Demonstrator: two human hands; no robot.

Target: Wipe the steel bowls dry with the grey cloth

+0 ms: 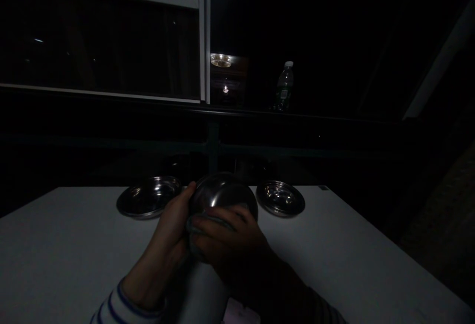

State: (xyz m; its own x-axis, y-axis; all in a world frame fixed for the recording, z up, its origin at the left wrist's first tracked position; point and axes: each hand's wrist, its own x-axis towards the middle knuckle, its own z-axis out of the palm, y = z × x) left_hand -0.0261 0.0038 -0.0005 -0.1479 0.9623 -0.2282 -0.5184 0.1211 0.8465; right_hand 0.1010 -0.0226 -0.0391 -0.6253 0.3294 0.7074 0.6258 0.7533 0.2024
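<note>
A shiny metal bowl [224, 190] is held up above the table, its rounded outer side facing me. My left hand [172, 225] grips it at the left edge, the thumb lying along the side and the other fingers hidden behind. My right hand [235, 237] is closed on a greyish cloth [193, 232] and presses it against the bowl's near side. Much of the cloth is under my fingers, and the dim light blurs its details. Behind my left hand lies a wide metal dish [148, 198]; a smaller metal dish [280, 198] rests to the right of the bowl.
The white table [356, 254] spreads out to both sides. Close to me, below my right hand, is a pale pinkish object [241, 312], only partly visible. A plastic bottle [284, 89] with a white cap stands on the dark ledge by the window frame [204, 37].
</note>
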